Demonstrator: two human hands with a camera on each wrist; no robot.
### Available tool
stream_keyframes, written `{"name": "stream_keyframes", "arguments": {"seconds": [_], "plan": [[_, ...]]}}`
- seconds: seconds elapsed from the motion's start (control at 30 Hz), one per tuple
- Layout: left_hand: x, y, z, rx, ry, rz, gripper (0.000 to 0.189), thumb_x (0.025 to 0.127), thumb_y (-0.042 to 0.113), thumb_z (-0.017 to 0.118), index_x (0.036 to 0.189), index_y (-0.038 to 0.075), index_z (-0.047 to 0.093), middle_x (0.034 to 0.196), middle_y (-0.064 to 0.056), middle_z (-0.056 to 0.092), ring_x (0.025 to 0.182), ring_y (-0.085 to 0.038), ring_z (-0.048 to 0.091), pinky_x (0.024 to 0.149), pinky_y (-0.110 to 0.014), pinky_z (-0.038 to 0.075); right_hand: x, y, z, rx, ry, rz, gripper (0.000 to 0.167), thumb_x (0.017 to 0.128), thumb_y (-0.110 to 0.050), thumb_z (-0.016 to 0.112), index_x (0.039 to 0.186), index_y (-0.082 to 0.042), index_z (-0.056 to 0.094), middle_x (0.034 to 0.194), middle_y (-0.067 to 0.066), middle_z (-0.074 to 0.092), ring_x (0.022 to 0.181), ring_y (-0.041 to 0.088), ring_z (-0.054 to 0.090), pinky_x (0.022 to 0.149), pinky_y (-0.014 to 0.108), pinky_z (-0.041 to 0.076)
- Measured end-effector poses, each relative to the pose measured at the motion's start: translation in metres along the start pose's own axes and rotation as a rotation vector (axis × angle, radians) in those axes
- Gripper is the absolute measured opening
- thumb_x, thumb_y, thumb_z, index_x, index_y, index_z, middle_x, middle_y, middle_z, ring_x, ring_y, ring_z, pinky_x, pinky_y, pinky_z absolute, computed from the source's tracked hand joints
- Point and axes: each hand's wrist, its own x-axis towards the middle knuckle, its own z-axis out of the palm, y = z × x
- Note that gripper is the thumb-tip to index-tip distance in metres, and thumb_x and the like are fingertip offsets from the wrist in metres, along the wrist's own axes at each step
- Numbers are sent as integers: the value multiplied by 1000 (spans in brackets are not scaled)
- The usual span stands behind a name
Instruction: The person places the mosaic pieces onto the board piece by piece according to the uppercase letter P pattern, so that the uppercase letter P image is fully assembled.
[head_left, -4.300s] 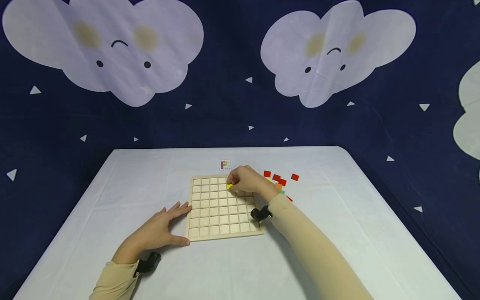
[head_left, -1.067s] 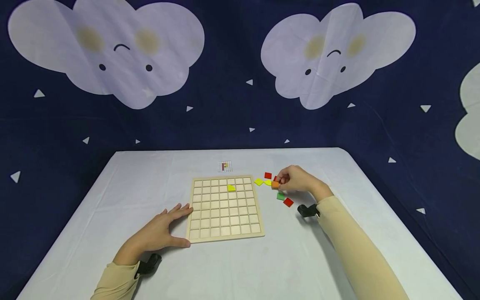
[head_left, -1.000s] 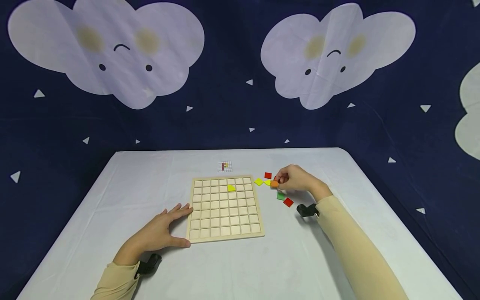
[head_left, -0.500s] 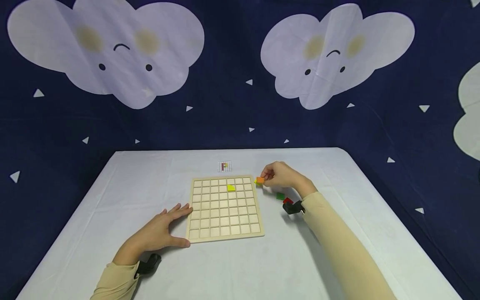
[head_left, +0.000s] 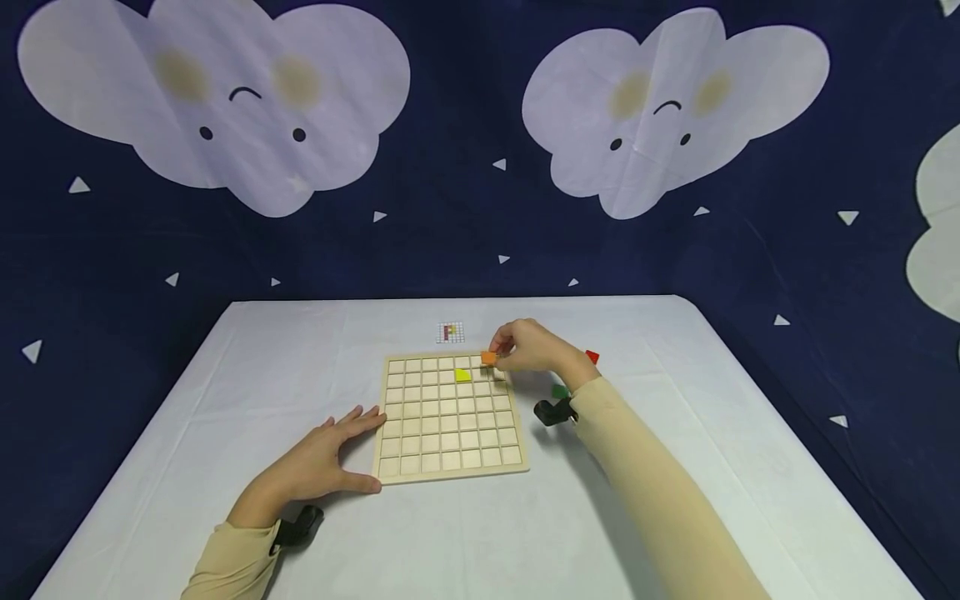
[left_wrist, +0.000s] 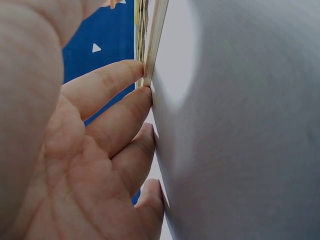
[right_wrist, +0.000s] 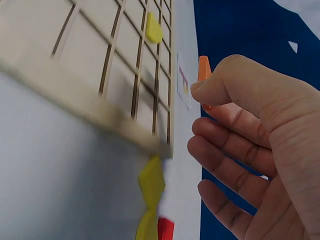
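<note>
With the thumb and fingers of the right hand, pinches an orange tile, raised above the far right part of the gridded wooden board. Rests the left hand, fingers extended, against the board's left edge. Holds a yellow tile in a second-row cell, counting from the far edge. Off to the right, has a green tile, a red tile and two more yellow tiles on the table.

I see a white table carrying the grid board under the right hand, a card left of its grip. Right of the grip lie yellow tiles, a green tile and a red tile; the arm may hide more.
</note>
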Motion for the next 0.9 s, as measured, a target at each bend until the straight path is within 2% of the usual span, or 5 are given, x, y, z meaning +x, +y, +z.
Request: {"name": "stream_keyframes", "arguments": {"seconds": [0.23,0.5,0.9], "plan": [[0,-2,0,-7,9,-1,101,74,48,97,157,9,55,168,-20,46,159,-51,34,127,-78,21,11,-12,10,30,-22,-23,22,85,-11,79,106,-7,77,101,3,77,95,15,69,90,30,60],[-1,-1,1,-14,7,4,101,74,47,97,157,9,55,168,-19,45,159,-51,33,127,-78,21,21,-18,24,49,-53,-40,15,87,-11,79,102,-8,76,93,1,76,85,10,66,80,21,58],[0,-3,2,-7,10,-8,101,74,47,97,157,9,55,168,-19,45,159,-51,33,128,-77,21,30,-32,39,32,-72,-56,19,88,-11,80,106,-8,77,101,2,78,91,11,69,87,25,60]]}}
